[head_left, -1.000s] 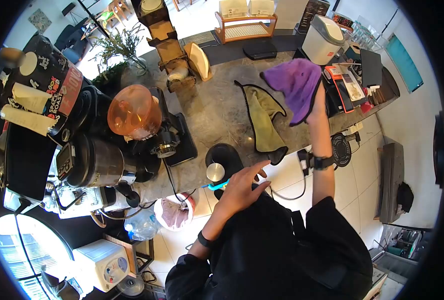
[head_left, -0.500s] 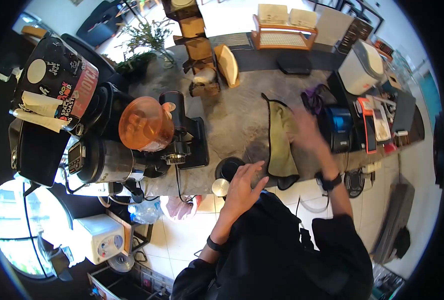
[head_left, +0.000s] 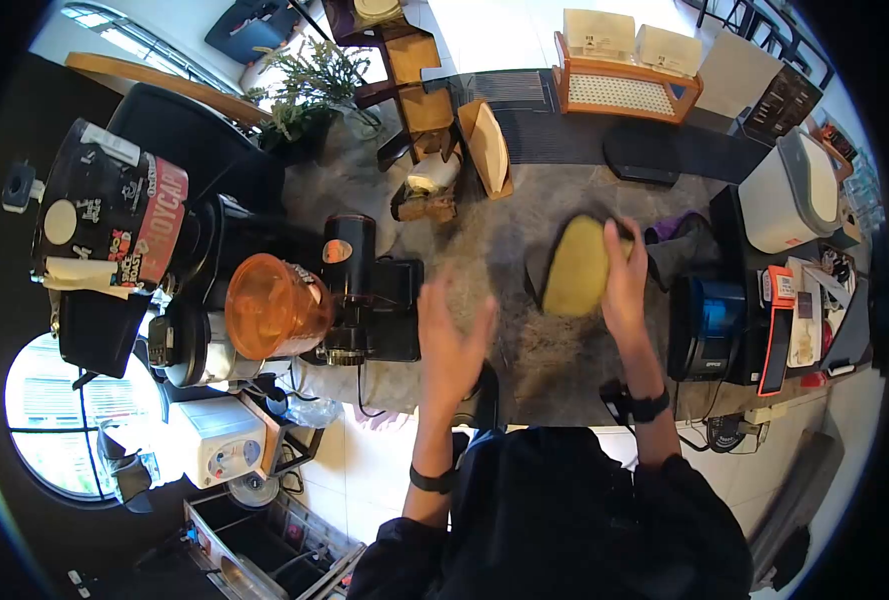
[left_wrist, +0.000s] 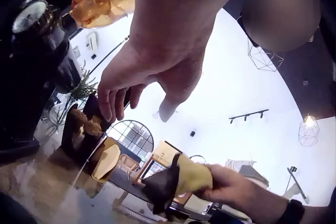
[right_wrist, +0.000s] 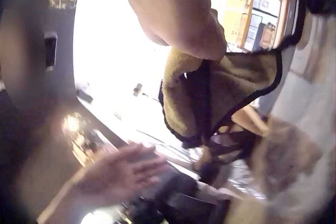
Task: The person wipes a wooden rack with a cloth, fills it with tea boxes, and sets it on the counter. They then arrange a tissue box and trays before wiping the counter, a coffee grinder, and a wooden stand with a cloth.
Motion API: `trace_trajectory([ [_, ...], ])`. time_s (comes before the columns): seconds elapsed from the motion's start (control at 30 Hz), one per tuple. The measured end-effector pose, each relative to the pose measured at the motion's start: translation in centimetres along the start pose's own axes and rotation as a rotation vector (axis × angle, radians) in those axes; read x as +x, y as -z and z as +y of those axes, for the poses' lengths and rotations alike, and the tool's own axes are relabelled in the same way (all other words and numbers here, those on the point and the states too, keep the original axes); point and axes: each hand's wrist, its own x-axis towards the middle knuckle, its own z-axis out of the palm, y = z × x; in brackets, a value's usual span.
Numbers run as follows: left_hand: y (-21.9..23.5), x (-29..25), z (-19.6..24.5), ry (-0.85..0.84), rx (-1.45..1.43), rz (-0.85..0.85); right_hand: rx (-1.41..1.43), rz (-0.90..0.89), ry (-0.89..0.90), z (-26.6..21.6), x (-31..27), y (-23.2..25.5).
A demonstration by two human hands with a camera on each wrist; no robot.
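In the head view my right hand grips a yellow-green cloth with dark edging, raised in front of me over the grey counter. The right wrist view shows the cloth hanging in folds below my fingers. My left hand, blurred, hovers near the counter's front edge, right of the black grinder; its fingers are extended and hold nothing. A purple cloth with a grey side lies crumpled on the counter, beyond my right hand and beside a black-and-blue printer.
An orange translucent hopper and a large black bag stand left. Behind are a plant, a brown holder with a filter paper and a wooden rack. A white bin and a red-edged phone are right.
My right hand has let go of the purple cloth, which now lies by the printer, and has picked up the yellow-green cloth. My left hand has moved forward over the counter.
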Motion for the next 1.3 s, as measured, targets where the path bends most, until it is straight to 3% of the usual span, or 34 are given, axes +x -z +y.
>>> trace_trajectory([
  [0.03, -0.4, 1.5, 0.1, 0.002, 0.008, -0.003, 0.29, -0.015, -0.098, -1.6, 1.3, -2.0],
  [0.1, -1.2, 4.9, -0.1, -0.084, 0.008, 0.237, 0.528, -0.124, -0.136, -2.9, 4.7, -5.3],
  [0.17, -2.1, 9.1, -1.4, -0.094, -0.016, 0.33, 0.433, -0.098, -0.075, -3.1, 6.5, -9.3],
  [0.23, -2.5, 13.0, -2.5, -0.098, -0.042, 0.423, 0.38, -0.27, -0.093, 0.8, 9.6, -11.9],
  [0.3, -2.5, 17.0, -3.2, 0.022, 0.138, 0.612, 0.101, -0.371, 0.027, 3.7, 10.0, -14.6],
  [0.43, -2.4, 20.2, -4.7, 0.149, 0.028, 0.432, -0.013, -0.506, 0.13, 8.8, 11.9, -16.6],
  [0.57, -2.5, 19.5, -4.8, 0.13, 0.072, 0.407, -0.16, -0.503, 0.17, 11.2, 14.1, -15.8],
  [0.63, -2.6, 19.7, -4.3, 0.167, 0.181, 0.406, -0.178, -0.469, 0.386, 11.4, 14.5, -15.7],
  [0.7, -2.9, 19.2, -3.6, 0.21, 0.194, 0.385, -0.282, -0.46, 0.323, 10.5, 13.6, -14.6],
  [0.77, -3.8, 19.1, -2.6, -0.048, 0.285, 0.606, -0.194, -0.456, 0.212, 8.4, 13.0, -12.9],
  [0.8, -4.5, 18.4, -1.8, -0.125, 0.289, 0.717, 0.019, -0.404, 0.134, 7.1, 12.4, -11.9],
  [0.87, -6.5, 16.3, -0.9, -0.222, 0.156, 0.689, -0.062, -0.218, 0.077, 4.1, 11.9, -8.8],
  [0.9, -7.6, 15.3, -0.6, -0.323, 0.029, 0.669, 0.084, -0.105, 0.14, 3.1, 11.6, -7.7],
  [0.93, -9.1, 14.2, -0.4, -0.303, -0.02, 0.614, 0.231, 0.009, 0.202, 2.0, 11.5, -6.6],
  [1.0, -12.9, 13.1, -0.8, -0.226, -0.068, 0.519, 0.563, 0.08, 0.145, -1.7, 11.9, -4.2],
  [1.07, -16.3, 13.6, -2.0, -0.173, -0.069, 0.481, 0.598, 0.088, 0.253, -3.6, 11.9, -2.0],
  [1.13, -19.1, 15.0, -3.0, 0.011, 0.125, 0.473, 0.629, 0.079, 0.265, -5.3, 11.3, -0.9],
  [1.23, -20.4, 17.8, -4.4, 0.157, 0.041, 0.398, 0.653, 0.044, 0.278, -5.0, 10.5, 1.0],
  [1.3, -21.4, 19.6, -5.7, 0.08, -0.064, 0.462, 0.629, -0.008, 0.263, -4.5, 9.8, 1.4],
])
